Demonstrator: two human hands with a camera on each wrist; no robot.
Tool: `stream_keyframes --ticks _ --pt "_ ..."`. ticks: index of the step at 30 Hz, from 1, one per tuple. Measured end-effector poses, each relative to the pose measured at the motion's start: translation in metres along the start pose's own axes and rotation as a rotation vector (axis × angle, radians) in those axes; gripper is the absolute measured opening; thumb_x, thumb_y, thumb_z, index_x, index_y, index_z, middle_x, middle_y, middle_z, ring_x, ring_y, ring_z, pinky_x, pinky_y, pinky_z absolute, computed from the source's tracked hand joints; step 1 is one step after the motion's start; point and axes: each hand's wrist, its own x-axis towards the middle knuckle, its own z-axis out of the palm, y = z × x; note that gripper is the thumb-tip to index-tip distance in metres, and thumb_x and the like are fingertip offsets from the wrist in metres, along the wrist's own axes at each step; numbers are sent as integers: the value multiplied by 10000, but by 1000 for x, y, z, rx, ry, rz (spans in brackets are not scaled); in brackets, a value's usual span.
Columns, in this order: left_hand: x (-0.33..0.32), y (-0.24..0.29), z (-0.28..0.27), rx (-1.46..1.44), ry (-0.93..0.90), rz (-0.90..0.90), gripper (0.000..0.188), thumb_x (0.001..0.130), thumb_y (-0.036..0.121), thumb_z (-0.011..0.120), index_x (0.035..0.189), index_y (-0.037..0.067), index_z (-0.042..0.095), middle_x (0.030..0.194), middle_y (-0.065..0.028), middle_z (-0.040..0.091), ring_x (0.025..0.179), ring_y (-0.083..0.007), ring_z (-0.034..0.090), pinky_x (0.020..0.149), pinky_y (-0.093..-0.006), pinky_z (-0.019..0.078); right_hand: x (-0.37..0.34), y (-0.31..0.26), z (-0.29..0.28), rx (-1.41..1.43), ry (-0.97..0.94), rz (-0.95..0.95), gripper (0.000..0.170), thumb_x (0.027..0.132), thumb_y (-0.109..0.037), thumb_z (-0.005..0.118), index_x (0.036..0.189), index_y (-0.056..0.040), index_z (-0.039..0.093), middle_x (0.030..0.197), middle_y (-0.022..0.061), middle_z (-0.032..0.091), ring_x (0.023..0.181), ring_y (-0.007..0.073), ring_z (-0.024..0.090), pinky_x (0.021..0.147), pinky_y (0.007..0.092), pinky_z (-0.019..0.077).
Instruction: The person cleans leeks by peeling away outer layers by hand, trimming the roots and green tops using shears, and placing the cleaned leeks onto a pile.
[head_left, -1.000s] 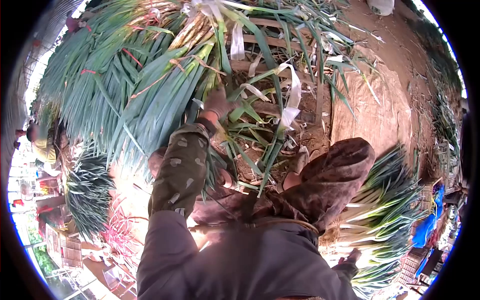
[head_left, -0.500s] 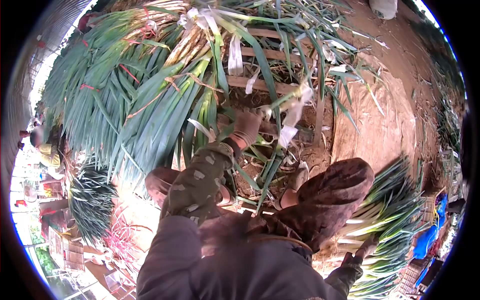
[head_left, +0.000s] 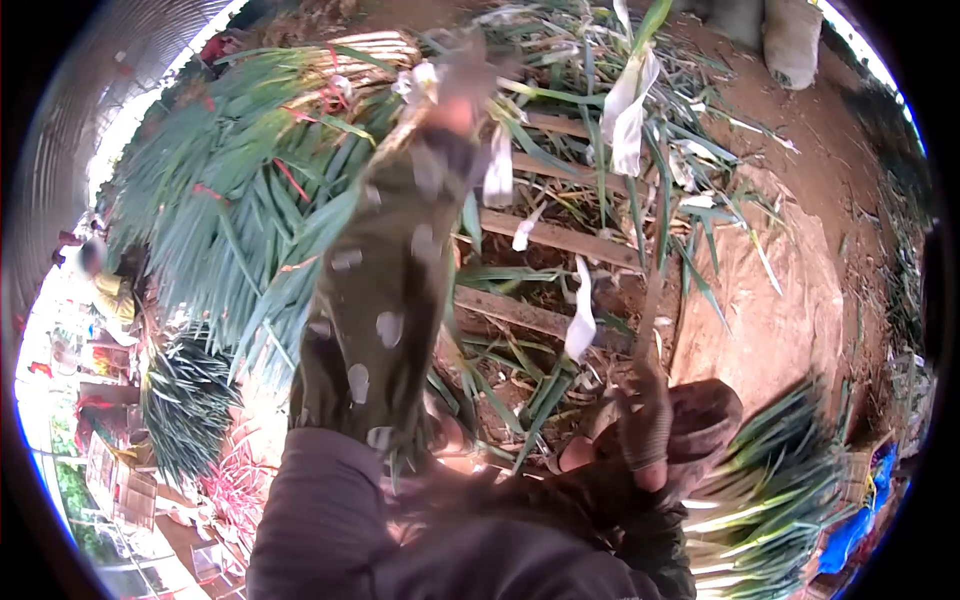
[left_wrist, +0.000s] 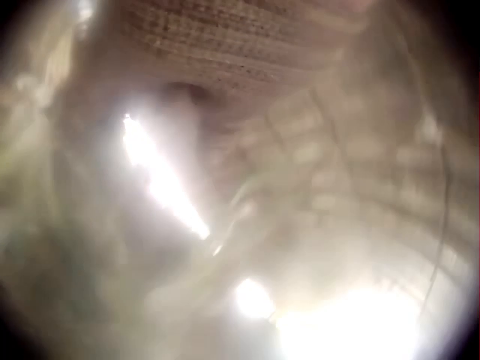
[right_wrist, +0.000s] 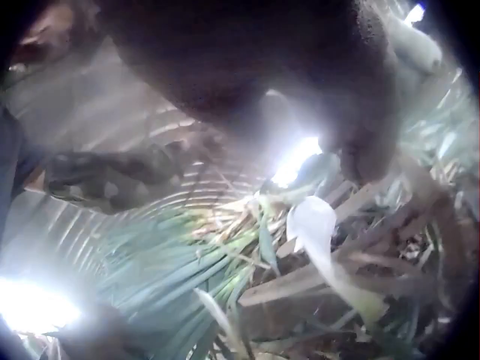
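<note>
My left hand (head_left: 463, 90), gloved and motion-blurred, reaches far forward to the pale root ends of the long green onions (head_left: 240, 215). Its fingers do not show clearly, and I cannot tell what they hold. The left wrist view is mostly blur, with ribbed glove fabric across the top. My right hand (head_left: 645, 425), in a knit glove, is raised beside the right knee, fingers apart and nothing seen between them. In the right wrist view that hand (right_wrist: 300, 75) is a dark shape above a white peeled leaf sheath (right_wrist: 313, 225).
Wooden slats (head_left: 560, 235) littered with peeled leaves lie ahead. A brown sheet (head_left: 760, 290) covers ground to the right. Trimmed green onions (head_left: 760, 500) lie by my right side, another pile (head_left: 185, 400) at left. A person (head_left: 110, 295) is at far left.
My left hand moved from the onion leaves rightward over the slats, then forward to the root ends. The right hand came from the pile at my side to the knee. A white-and-green peel shifted forward.
</note>
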Motion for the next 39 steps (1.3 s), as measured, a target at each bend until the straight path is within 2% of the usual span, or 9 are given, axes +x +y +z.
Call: stream_keyframes --ticks 4,8,15,22,23,27,29,32,39 --pt "-158 -67 0 516 -798 -371 1053 707 594 804 1433 -60 411 1389 -313 518 1270 -404 550 1079 -462 439 -17 22 59 -355 -315 -177 532 861 -372 731 1236 -20 594 1030 217 668 923 403 649 864 498 488" --pt "-260 -133 31 577 -571 -344 1097 733 601 765 1487 -47 301 1364 -298 542 1204 -374 604 988 -468 500 -40 34 66 -599 -608 -13 533 842 -401 751 1238 -63 634 943 189 704 888 392 678 836 473 526" --pt "-225 -143 56 566 -593 -488 917 875 426 635 1540 -6 175 1325 -297 564 1064 -371 664 848 -462 553 -42 61 83 -657 -907 -182 440 903 -487 633 1116 -109 707 892 206 716 877 396 687 790 494 527" --pt "-149 -25 29 -50 -391 -379 878 694 106 695 1507 47 369 1057 -249 673 878 -326 687 769 -411 569 -22 58 90 -548 -995 40 468 916 -513 601 1156 -118 675 990 199 716 933 422 677 833 489 514" --pt "-139 -20 31 26 -335 -392 567 788 62 615 1335 17 470 900 -146 632 788 -309 645 705 -447 543 -22 61 90 -535 -954 -3 424 906 -466 620 1133 -113 682 950 204 713 906 415 679 814 488 518" --pt "-182 40 -31 -266 -424 -584 676 802 -7 624 1446 -3 420 828 -116 626 706 -211 640 626 -348 587 -28 65 92 -510 -842 -89 336 887 -367 656 1074 -91 693 880 209 708 847 398 685 783 481 521" --pt "-265 7 -2 76 -295 -194 540 845 107 609 1342 -26 444 984 -192 604 772 -275 640 634 -378 556 -28 66 99 -563 -868 -84 386 892 -420 638 1079 -87 696 909 196 714 874 393 687 816 487 510" --pt "-336 23 5 -3 -483 -338 614 834 156 651 1380 -12 426 1073 -242 583 842 -341 645 685 -444 563 -33 75 104 -685 -1078 -19 565 907 -616 557 1129 -118 704 968 186 731 964 395 686 923 538 469" --pt "-390 31 23 270 -519 -16 787 735 221 733 1433 41 418 1223 -265 534 950 -426 630 791 -483 556 -70 38 111 -528 -1519 -137 693 922 -652 498 1058 -6 708 1024 249 701 938 433 671 862 494 516"
